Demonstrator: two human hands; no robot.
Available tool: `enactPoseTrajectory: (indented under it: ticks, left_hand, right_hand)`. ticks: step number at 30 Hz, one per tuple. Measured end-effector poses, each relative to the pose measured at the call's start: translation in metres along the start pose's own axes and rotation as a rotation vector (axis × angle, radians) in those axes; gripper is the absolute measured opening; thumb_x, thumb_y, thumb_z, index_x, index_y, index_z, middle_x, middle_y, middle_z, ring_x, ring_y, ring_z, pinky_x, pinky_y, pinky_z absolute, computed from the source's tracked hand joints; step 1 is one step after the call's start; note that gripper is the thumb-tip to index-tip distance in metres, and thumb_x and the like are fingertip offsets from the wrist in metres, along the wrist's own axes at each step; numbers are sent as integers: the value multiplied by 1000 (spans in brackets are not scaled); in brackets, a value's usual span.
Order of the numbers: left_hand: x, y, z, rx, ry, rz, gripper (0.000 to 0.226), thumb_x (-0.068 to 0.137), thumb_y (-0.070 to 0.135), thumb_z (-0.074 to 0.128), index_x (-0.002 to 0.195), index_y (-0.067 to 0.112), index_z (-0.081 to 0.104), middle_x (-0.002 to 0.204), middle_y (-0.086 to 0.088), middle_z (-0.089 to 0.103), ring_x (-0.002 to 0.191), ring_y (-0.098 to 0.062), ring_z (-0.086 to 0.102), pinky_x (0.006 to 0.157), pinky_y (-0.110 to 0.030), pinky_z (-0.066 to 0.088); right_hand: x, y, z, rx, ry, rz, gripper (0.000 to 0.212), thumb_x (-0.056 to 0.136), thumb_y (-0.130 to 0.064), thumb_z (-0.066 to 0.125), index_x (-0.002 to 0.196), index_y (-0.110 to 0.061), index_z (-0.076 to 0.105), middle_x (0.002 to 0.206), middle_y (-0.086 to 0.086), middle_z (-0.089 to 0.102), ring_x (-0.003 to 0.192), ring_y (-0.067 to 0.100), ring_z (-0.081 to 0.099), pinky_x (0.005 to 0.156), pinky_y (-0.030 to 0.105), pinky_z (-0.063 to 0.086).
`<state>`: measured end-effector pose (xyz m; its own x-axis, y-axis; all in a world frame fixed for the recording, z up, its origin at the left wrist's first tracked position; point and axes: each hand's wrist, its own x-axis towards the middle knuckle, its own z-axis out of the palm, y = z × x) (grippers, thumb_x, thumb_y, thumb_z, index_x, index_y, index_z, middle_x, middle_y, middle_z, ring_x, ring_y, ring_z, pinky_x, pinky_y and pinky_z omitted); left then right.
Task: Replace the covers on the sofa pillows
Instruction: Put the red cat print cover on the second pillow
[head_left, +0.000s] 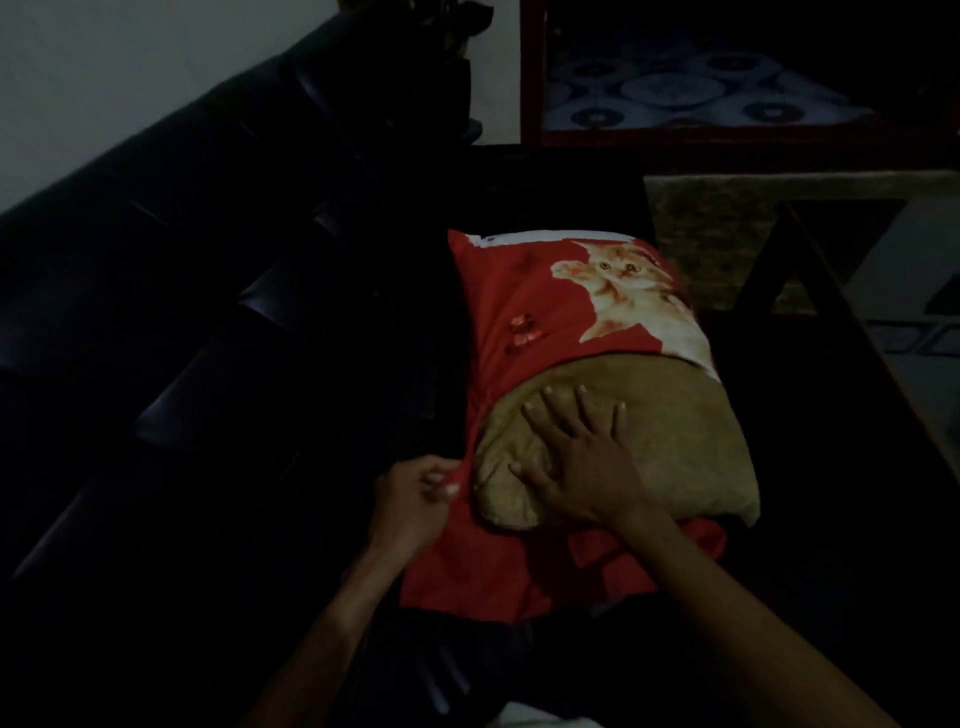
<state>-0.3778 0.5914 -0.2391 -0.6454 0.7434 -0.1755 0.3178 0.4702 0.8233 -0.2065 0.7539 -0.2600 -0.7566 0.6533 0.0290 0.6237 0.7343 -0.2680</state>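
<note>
Tan pillow half inside a red cat-print cover, centre of the frame on a dark sofa
The right hand lies flat on the pillow, fingers spread; the left hand pinches the cover's open edge just beside it

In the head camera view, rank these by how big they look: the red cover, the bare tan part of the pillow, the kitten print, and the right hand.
1. red cover
2. bare tan part of the pillow
3. kitten print and right hand: they look alike, and the hand is nearer the camera, so no ranking.
</note>
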Motion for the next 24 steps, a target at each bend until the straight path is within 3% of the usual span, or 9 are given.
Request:
enactPoseTrajectory:
  ticks: [3,6,8,10,12,15,17,21,24]
  left_hand:
    - [-12,-18,-18,-70,-95,-60,34,87,-3,69,86,31,73,82,8,72,82,-12,71,75,-27,54]
    - [-6,-23,-19,10,-101,-43,28,88,1,69,92,29,71,90,2,72,84,-14,70,74,-27,53]
    - [-5,-18,-12,116,32,105,28,88,5,69,108,24,67,101,3,67,89,-7,65,81,-27,53]
    - [-7,-14,-3,240,165,358,30,86,7,69,112,20,65,110,5,57,99,-7,55,89,-25,45]
    - [-12,-15,6,376,116,562,21,86,10,65,105,19,64,107,6,55,100,-10,50,88,-28,44]
    - [-19,-18,19,407,-62,582,19,91,17,58,108,22,61,108,10,58,101,-9,53,85,-39,50]
    - [-23,-15,24,306,-41,562,29,89,15,57,117,21,57,116,11,53,108,-7,51,91,-37,49]
    - [-24,15,28,187,53,635,67,80,23,72,141,17,45,141,4,39,132,-12,43,111,-33,40]
    - [8,49,32,369,124,735,93,74,45,82,152,21,38,154,1,37,143,-18,35,113,-33,30]
  right_hand:
    - [10,-7,2,-14,-25,13,88,82,-83,11,159,-42,21,170,-13,5,157,27,-9,118,66,-8]
    - [3,-5,2,40,-11,-29,93,79,-87,19,160,-41,21,171,-12,4,157,25,-12,118,67,-11]
    - [-8,0,-2,71,-9,-98,104,71,-93,33,160,-41,20,171,-10,0,156,26,-15,117,70,-11]
    - [-23,8,-3,19,-27,-203,118,61,-97,46,161,-40,18,171,-4,-4,156,30,-17,116,73,-9]
    - [-34,18,4,-86,-39,-278,126,56,-95,53,162,-39,14,171,1,-6,155,35,-16,115,73,-12]
    - [-33,26,-2,-136,-20,-263,108,68,-52,77,159,-45,20,171,1,7,156,38,-2,113,76,-1]
    - [-22,25,-19,-49,-83,-205,97,73,-32,77,154,-50,27,170,-6,13,157,32,6,115,73,10]
    - [1,29,-58,329,92,-228,76,73,-35,79,141,-45,47,150,-3,52,138,24,50,104,58,45]
    - [9,28,-75,427,161,-230,66,75,-42,80,136,-31,59,138,-2,64,125,21,61,100,48,51]
